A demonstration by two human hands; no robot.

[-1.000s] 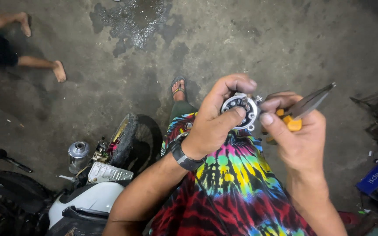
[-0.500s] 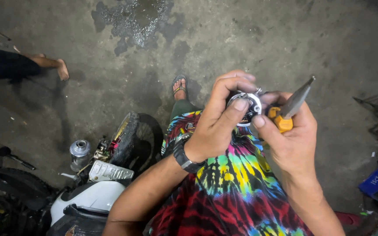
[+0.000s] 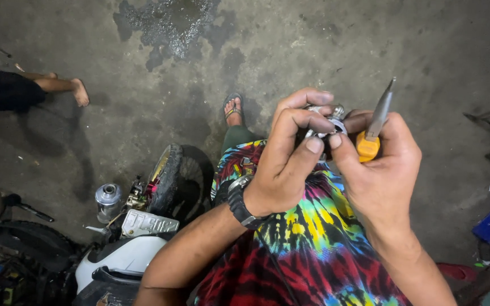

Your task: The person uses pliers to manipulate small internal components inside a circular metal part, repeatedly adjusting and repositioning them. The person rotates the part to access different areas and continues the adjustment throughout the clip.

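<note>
Two hands are used: a small metal part [image 3: 325, 123] is pinched by the left hand [image 3: 287, 164] above the lap, while pliers [image 3: 374, 126] are clamped in the right hand [image 3: 382, 170], so it could be dropped onto the floor [image 3: 143, 85] if squeezed unevenly.

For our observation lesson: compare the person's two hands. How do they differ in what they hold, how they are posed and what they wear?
The left hand curls its fingers over a small round metal part; the right hand grips yellow-handled pliers, tips pointing up. The left wrist wears a dark watch; the right wrist is bare. Both hands are bare and meet at the metal part, thumbs touching.
</note>
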